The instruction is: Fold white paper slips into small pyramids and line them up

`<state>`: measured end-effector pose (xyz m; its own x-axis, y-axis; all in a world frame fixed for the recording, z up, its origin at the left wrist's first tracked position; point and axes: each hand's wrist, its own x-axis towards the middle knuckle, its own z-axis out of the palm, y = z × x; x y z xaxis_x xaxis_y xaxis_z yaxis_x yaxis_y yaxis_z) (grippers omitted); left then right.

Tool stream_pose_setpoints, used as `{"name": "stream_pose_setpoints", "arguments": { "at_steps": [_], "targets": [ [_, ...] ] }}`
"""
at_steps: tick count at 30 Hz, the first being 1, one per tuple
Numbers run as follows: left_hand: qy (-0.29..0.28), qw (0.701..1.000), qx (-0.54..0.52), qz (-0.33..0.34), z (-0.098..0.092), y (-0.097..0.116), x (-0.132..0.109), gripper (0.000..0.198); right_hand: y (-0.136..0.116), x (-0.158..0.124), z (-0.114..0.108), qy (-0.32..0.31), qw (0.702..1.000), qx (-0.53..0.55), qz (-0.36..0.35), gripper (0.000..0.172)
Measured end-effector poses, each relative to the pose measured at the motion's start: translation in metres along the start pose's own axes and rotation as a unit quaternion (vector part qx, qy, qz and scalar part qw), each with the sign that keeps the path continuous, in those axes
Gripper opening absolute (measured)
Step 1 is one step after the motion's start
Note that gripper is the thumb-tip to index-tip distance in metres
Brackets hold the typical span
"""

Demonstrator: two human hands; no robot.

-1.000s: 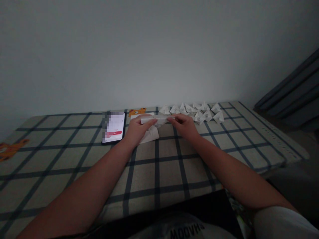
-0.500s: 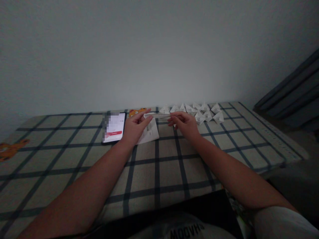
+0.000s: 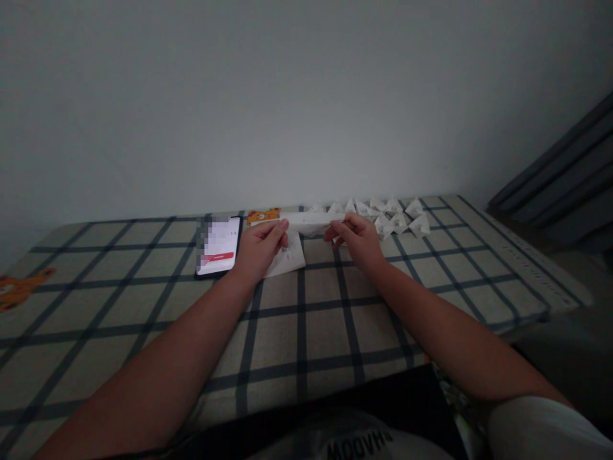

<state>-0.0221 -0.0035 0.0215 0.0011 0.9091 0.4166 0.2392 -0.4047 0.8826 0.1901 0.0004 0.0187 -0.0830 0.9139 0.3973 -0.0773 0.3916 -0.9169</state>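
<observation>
A folded strip of white paper (image 3: 309, 222) is stretched level between my two hands, a little above the table. My left hand (image 3: 261, 246) pinches its left end between thumb and fingers. At the right end, my right hand (image 3: 357, 236) grips it in the same way, with the lower fingers curled underneath. Below and partly behind my left hand lies a sheet of white paper (image 3: 293, 257) with some print on it. Behind my right hand stand several small folded white paper pieces (image 3: 398, 222) with pointed tops, set in rough rows.
A phone (image 3: 218, 249) with a lit screen lies left of my left hand. The table (image 3: 325, 319) wears a checked cloth with orange bear prints (image 3: 23, 289). A bare wall (image 3: 306, 115) rises behind it, and a dark curtain (image 3: 565, 160) hangs at the right.
The paper strip has turned so its broad white face shows, where before mostly its edge did. My left fingers have curled in, and my right hand has shifted slightly right.
</observation>
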Motion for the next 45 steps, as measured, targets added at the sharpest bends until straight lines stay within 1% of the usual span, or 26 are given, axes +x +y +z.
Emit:
{"name": "stream_pose_setpoints", "arguments": {
  "at_steps": [2, 6, 11, 13, 17, 21, 24, 27, 30, 33, 35, 38, 41, 43, 45],
  "targets": [
    [0.011, 1.000, -0.018, 0.001, 0.001, 0.001, 0.000, 0.039, 0.000, 0.000, 0.001, -0.002, 1.000, -0.007, 0.003, 0.027],
    [0.007, 0.997, -0.081, -0.017, 0.003, 0.000, 0.001, 0.040, 0.000, -0.001, 0.002, -0.009, 1.000, -0.027, 0.003, 0.030],
    [-0.013, 0.991, -0.127, -0.032, 0.005, 0.000, 0.004, 0.023, 0.000, 0.000, 0.000, -0.002, 0.999, -0.035, -0.006, 0.031],
    [-0.026, 0.989, -0.138, -0.034, 0.006, 0.000, 0.004, 0.021, 0.001, 0.000, 0.000, -0.003, 1.000, -0.026, -0.007, 0.031],
    [-0.027, 0.991, -0.125, -0.029, 0.007, -0.003, 0.004, 0.026, 0.002, 0.001, 0.001, -0.019, 1.000, 0.007, -0.013, 0.030],
    [-0.015, 0.996, -0.082, -0.027, 0.006, -0.003, 0.004, 0.021, 0.001, 0.002, 0.002, -0.030, 0.999, 0.024, -0.016, 0.028],
    [-0.001, 0.998, -0.060, -0.025, 0.004, -0.001, 0.004, 0.017, -0.001, 0.003, 0.003, -0.035, 0.999, 0.024, 0.000, 0.030],
    [0.011, 0.999, -0.047, -0.008, 0.002, 0.000, 0.003, 0.014, -0.004, 0.003, 0.003, -0.041, 0.999, 0.025, 0.008, 0.033],
    [0.015, 1.000, -0.024, 0.000, 0.001, -0.001, 0.003, 0.020, -0.004, 0.003, 0.003, -0.039, 0.999, 0.019, 0.002, 0.028],
    [0.015, 1.000, 0.003, -0.012, 0.001, -0.002, 0.002, 0.026, -0.001, 0.004, 0.001, -0.022, 1.000, 0.007, 0.000, 0.027],
    [0.015, 1.000, 0.000, -0.018, 0.002, -0.002, 0.002, 0.024, 0.003, 0.005, 0.001, -0.010, 1.000, 0.008, 0.009, 0.028],
    [0.017, 1.000, -0.010, -0.008, 0.005, -0.003, 0.002, 0.022, 0.007, 0.006, 0.001, 0.012, 0.999, 0.026, 0.017, 0.030],
    [-0.005, 1.000, -0.029, 0.003, 0.007, -0.005, 0.003, 0.025, 0.009, 0.007, 0.001, 0.021, 0.999, 0.041, 0.018, 0.032],
    [-0.018, 0.998, -0.060, -0.008, 0.008, -0.008, 0.004, 0.028, 0.010, 0.007, 0.000, 0.018, 0.999, 0.039, 0.021, 0.032],
    [-0.032, 0.995, -0.088, -0.038, 0.009, -0.010, 0.004, 0.030, 0.010, 0.007, -0.001, 0.015, 0.999, 0.028, 0.026, 0.031]
  ]
}}
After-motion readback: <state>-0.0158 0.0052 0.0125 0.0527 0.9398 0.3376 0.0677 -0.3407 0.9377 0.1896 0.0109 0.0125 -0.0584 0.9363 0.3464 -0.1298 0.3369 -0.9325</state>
